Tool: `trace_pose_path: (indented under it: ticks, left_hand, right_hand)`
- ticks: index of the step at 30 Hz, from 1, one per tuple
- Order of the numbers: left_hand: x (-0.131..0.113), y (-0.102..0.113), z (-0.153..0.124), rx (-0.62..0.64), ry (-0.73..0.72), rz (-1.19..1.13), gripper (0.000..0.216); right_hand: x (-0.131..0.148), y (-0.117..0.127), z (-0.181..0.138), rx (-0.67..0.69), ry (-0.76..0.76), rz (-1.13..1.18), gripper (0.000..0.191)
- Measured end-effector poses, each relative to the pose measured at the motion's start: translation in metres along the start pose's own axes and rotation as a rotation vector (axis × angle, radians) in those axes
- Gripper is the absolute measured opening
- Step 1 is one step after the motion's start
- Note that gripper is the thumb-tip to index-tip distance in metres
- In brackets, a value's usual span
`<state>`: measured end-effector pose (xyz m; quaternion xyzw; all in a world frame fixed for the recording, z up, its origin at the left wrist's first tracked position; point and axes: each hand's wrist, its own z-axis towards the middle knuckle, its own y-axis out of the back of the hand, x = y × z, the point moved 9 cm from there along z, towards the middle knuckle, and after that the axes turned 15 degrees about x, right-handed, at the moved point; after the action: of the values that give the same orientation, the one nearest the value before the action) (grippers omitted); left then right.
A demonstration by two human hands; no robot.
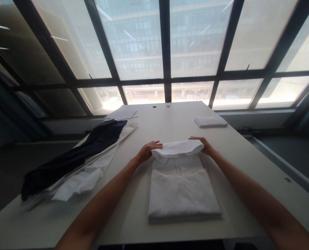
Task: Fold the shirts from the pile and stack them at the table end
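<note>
A folded white shirt lies flat on the white table in front of me, its far end turned up into a raised, folded-over flap. At the flap's left corner, my left hand is closed on the cloth, with fingers laid over the top. My right hand grips the opposite corner, its fingers along the far edge and its thumb hidden. Between the flap and the near part of the shirt, a lower layer with a straight seam shows.
To the left lies a loose pile with a dark navy garment over white clothes. Sheets of paper lie at the far left. A small folded white cloth rests at the back right. Large windows stand beyond the table.
</note>
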<state>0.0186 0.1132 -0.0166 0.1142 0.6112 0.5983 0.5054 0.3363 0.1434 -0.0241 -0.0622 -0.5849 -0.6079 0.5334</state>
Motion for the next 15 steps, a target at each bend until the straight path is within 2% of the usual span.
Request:
trace_pose_path:
  ticks: [4, 7, 11, 15]
  left_hand:
    - [0.012, 0.019, 0.016, -0.114, 0.013, -0.072, 0.035]
    - [0.016, 0.02, 0.024, -0.087, -0.013, -0.092, 0.038]
    - [0.008, 0.011, 0.022, 0.03, -0.086, -0.024, 0.041]
    - [-0.003, 0.005, 0.015, 0.106, -0.076, 0.084, 0.031]
  right_hand:
    - [-0.026, 0.005, 0.028, 0.009, -0.066, 0.022, 0.033]
    - [-0.037, 0.003, 0.036, 0.037, -0.069, -0.001, 0.038]
    - [-0.016, 0.004, 0.025, 0.078, 0.056, -0.208, 0.055]
    - [0.018, 0.0, 0.004, 0.178, 0.135, -0.456, 0.071]
